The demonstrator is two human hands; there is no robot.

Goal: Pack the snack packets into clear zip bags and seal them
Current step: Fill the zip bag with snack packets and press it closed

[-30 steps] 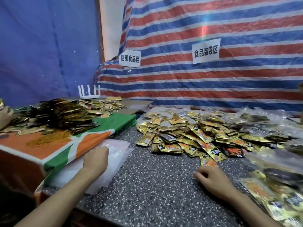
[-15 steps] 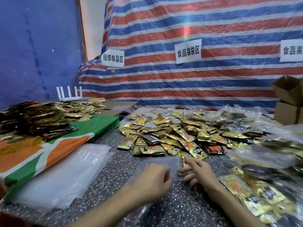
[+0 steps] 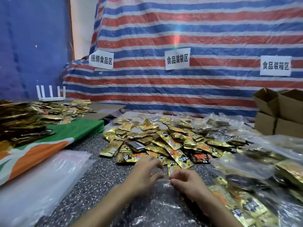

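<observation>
The clear zip bag (image 3: 157, 203) lies flat at the near edge of the bench (image 3: 98, 177), right in front of me. My right hand (image 3: 188, 182) has a pinching grip on its top edge. My left hand (image 3: 144, 174) rests on it, grip loose and spread. I think the bag is thin, soft and slippery, so I should hold it by its mouth. The snack packets (image 3: 164, 145) sit piled mid-bench, just past my hands, and look light.

Empty clear zip bag (image 3: 161, 203), flat, crinkled, mouth just beside loose heap of gold snack packets (image 3: 164, 141)
</observation>
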